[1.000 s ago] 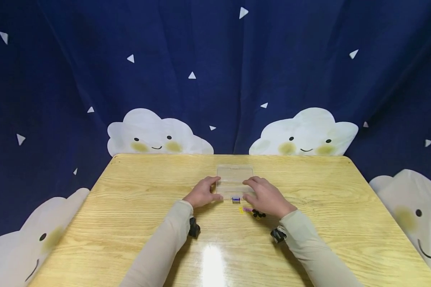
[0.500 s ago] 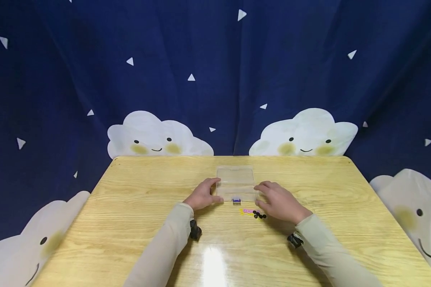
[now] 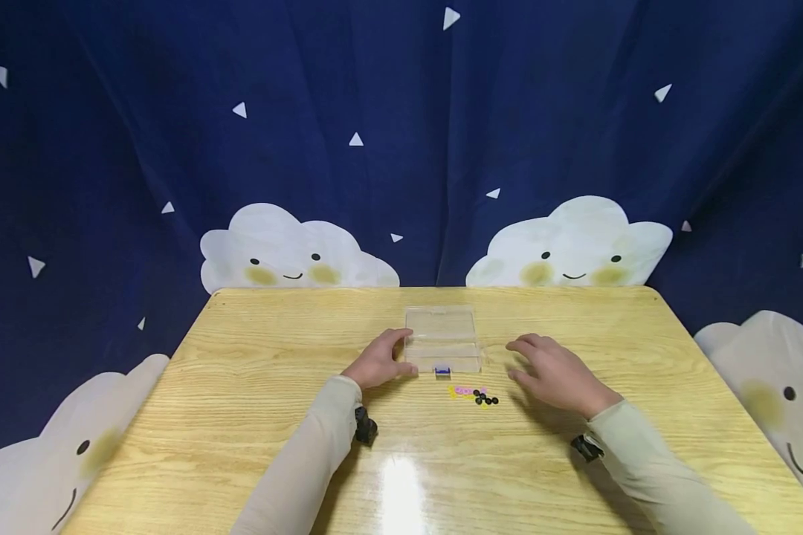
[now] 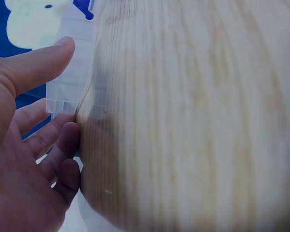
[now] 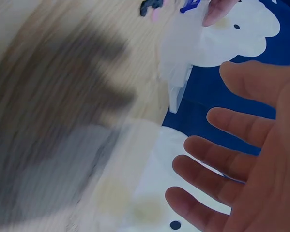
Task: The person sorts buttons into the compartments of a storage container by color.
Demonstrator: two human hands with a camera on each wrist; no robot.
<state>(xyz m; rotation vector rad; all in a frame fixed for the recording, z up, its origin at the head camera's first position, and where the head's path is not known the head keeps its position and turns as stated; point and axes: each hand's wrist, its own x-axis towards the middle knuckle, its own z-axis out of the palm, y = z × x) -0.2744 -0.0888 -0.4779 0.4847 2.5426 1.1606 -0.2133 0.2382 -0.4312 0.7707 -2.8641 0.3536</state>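
A clear plastic box [image 3: 442, 324] lies on the table with its lid folded back, and a blue clasp [image 3: 443, 371] shows at its front edge. My left hand [image 3: 379, 360] holds the box's left end, thumb by the front corner and fingers farther back along the side. In the left wrist view that thumb overlaps the see-through wall [image 4: 74, 72]. To the right of the box, apart from it, my right hand [image 3: 557, 375] hovers with nothing in its loosely bent fingers. Small black round pieces [image 3: 483, 397], a pink piece [image 3: 465, 390] and yellow bits [image 3: 452, 394] lie in front of the box.
The light wooden table [image 3: 294, 334] ends at a dark blue curtain [image 3: 415, 148] printed with clouds and triangles. A black wrist camera [image 3: 365, 427] sits at the left cuff, another black camera [image 3: 587, 448] at the right.
My right hand has moved from over the box's right part out to the right, past its edge. The left hand and the box have stayed in place; the small pieces now show fully.
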